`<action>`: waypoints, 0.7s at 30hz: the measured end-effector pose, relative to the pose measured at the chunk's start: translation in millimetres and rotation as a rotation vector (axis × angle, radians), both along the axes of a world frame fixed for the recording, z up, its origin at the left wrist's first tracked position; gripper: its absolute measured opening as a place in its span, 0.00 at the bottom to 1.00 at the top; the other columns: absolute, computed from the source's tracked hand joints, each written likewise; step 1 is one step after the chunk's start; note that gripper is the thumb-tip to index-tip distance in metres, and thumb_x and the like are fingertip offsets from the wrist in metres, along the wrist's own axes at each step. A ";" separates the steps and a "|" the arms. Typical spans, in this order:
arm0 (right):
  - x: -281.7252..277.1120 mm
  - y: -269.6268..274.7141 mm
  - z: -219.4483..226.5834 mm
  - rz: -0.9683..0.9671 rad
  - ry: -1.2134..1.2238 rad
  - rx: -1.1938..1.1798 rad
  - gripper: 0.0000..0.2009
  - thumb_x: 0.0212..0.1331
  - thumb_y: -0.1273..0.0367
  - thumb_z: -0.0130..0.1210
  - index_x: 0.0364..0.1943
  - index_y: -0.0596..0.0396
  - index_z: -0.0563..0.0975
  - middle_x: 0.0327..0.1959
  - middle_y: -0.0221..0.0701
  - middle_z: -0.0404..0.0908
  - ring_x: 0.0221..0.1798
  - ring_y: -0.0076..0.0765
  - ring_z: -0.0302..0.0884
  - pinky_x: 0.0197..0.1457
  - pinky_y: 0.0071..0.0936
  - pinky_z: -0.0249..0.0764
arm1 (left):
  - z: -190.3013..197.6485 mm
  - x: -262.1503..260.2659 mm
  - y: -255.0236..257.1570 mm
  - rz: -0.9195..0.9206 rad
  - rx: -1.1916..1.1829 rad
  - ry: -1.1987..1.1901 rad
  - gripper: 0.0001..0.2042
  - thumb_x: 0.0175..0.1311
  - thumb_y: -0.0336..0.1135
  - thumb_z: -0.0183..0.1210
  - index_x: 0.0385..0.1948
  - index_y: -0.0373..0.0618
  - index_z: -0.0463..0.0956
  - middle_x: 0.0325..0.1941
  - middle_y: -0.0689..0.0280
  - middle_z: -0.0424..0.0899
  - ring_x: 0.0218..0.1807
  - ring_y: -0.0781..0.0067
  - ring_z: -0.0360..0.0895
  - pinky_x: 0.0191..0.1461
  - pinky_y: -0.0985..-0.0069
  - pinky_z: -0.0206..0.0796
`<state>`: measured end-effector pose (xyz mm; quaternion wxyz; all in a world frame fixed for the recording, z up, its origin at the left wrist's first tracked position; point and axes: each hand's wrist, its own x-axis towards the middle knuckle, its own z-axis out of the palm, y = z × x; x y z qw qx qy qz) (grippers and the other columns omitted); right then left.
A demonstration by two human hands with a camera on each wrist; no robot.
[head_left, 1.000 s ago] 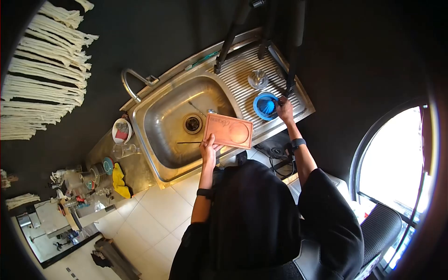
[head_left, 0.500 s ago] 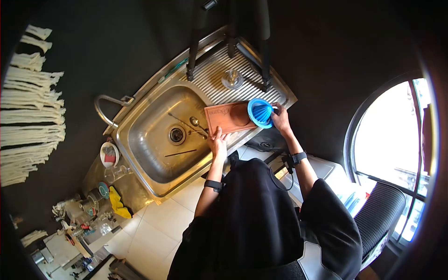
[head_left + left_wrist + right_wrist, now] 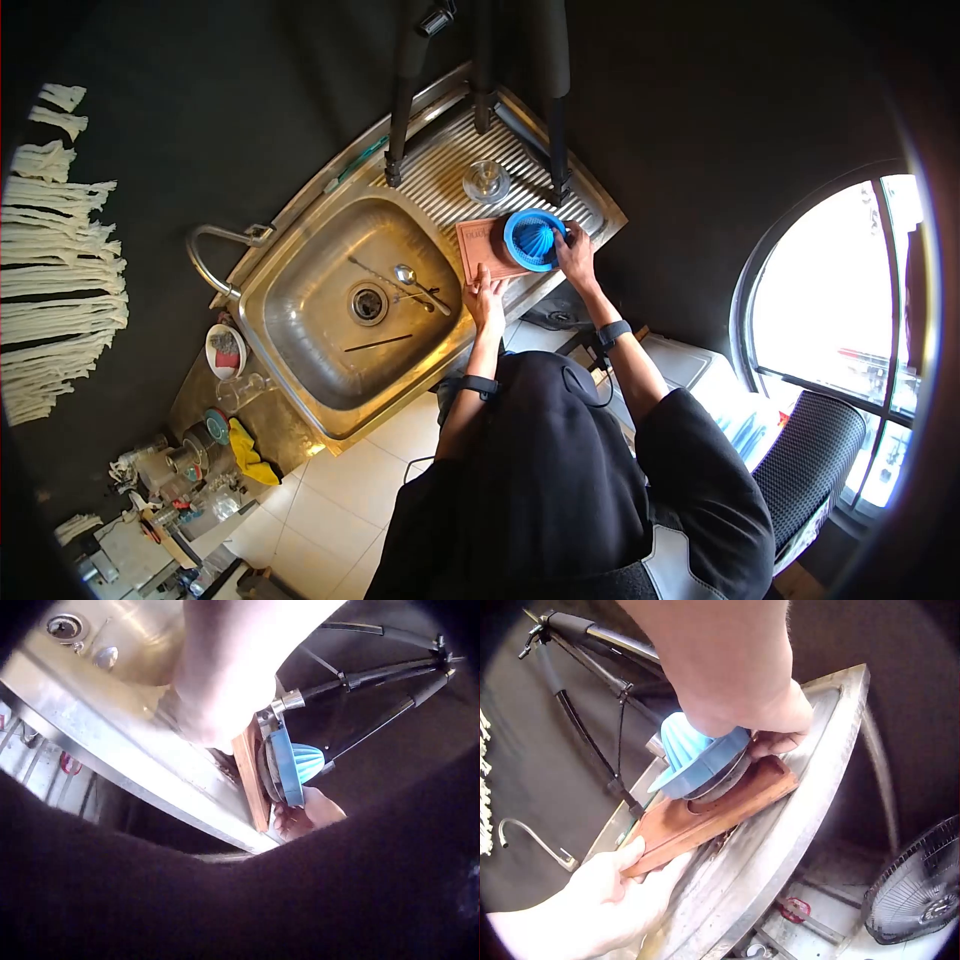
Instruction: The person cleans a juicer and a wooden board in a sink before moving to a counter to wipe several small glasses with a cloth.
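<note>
My left hand [image 3: 485,300] pinches one end of a reddish-brown wooden board [image 3: 480,243], thumb on top and fingers beneath, as the right wrist view shows. A blue citrus juicer [image 3: 532,240] with a ribbed cone sits over the round recess at the board's other end. In the right wrist view the juicer [image 3: 701,769] looks tilted, its darker underside right at the recess. The juicer's near edge is gripped by my right hand [image 3: 577,258], whose fingers curl at the rim. Both things are over the draining side of the sink.
The steel sink basin [image 3: 300,350] holds spoons [image 3: 405,275] and a thin dark stick [image 3: 378,343]. On the ribbed drainboard [image 3: 445,205] stand a clear glass [image 3: 486,182] and black tripod legs [image 3: 558,130]. A curved tap [image 3: 205,255], a white bowl [image 3: 225,350] and a yellow cloth [image 3: 250,452] are leftward.
My right hand has lifted the blue juicer off the drainboard and brought it left onto the board. My left hand has moved the board from over the basin toward the drainboard.
</note>
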<state>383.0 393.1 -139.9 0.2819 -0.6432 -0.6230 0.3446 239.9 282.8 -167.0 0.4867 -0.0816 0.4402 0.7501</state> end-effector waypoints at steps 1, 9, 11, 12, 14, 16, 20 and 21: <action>-1.4 0.2 -1.1 0.003 0.003 0.000 0.18 0.56 0.61 0.55 0.44 0.60 0.74 0.36 0.49 0.79 0.40 0.52 0.78 0.46 0.40 0.72 | -5.6 -4.5 1.5 -0.028 -0.017 0.003 0.15 0.62 0.34 0.58 0.46 0.39 0.64 0.47 0.61 0.71 0.46 0.62 0.75 0.53 0.54 0.72; -6.3 -4.2 11.8 0.096 0.034 0.052 0.18 0.53 0.70 0.50 0.49 0.63 0.70 0.39 0.55 0.76 0.45 0.59 0.75 0.51 0.44 0.68 | -12.5 -37.1 18.9 -0.236 -0.183 0.351 0.28 0.66 0.28 0.50 0.63 0.43 0.44 0.54 0.46 0.66 0.42 0.59 0.78 0.36 0.67 0.80; -5.0 -4.5 4.0 0.159 0.004 0.211 0.19 0.52 0.74 0.49 0.51 0.64 0.68 0.40 0.56 0.76 0.47 0.61 0.73 0.52 0.45 0.68 | -19.0 -52.3 23.0 -0.316 -0.212 0.367 0.29 0.66 0.28 0.49 0.64 0.43 0.43 0.50 0.47 0.70 0.36 0.60 0.79 0.33 0.69 0.79; -6.4 -5.2 7.7 0.162 0.005 0.214 0.19 0.52 0.74 0.49 0.51 0.64 0.68 0.40 0.56 0.76 0.47 0.61 0.73 0.52 0.45 0.68 | -14.8 -57.6 26.1 -0.396 -0.245 0.381 0.29 0.66 0.29 0.49 0.65 0.43 0.42 0.47 0.47 0.73 0.30 0.62 0.80 0.29 0.71 0.79; -6.6 -5.7 16.1 0.155 -0.041 0.167 0.18 0.54 0.74 0.48 0.51 0.64 0.68 0.45 0.55 0.75 0.51 0.60 0.72 0.54 0.42 0.68 | -6.7 -61.6 35.2 -0.374 -0.277 0.439 0.24 0.67 0.30 0.48 0.62 0.39 0.50 0.43 0.51 0.76 0.28 0.64 0.81 0.30 0.73 0.77; -7.3 -7.3 23.1 0.182 -0.046 0.107 0.19 0.55 0.74 0.48 0.52 0.64 0.68 0.46 0.55 0.75 0.52 0.59 0.72 0.55 0.42 0.67 | 3.0 -71.0 39.7 -0.494 -0.359 0.661 0.21 0.67 0.29 0.49 0.60 0.37 0.56 0.40 0.53 0.77 0.28 0.66 0.81 0.27 0.76 0.77; -7.8 -4.9 15.7 0.170 -0.037 0.125 0.19 0.58 0.72 0.45 0.54 0.64 0.67 0.45 0.56 0.75 0.51 0.61 0.72 0.55 0.43 0.67 | -25.3 -74.7 51.0 -0.405 -0.405 0.969 0.21 0.63 0.23 0.51 0.58 0.36 0.63 0.37 0.56 0.79 0.27 0.67 0.81 0.26 0.77 0.77; -7.7 -4.6 17.5 0.169 -0.041 0.094 0.19 0.58 0.72 0.44 0.54 0.64 0.67 0.45 0.56 0.75 0.51 0.61 0.72 0.55 0.43 0.67 | -22.6 -76.8 53.4 -0.416 -0.438 1.002 0.23 0.59 0.22 0.55 0.59 0.36 0.64 0.36 0.56 0.80 0.31 0.67 0.81 0.30 0.76 0.77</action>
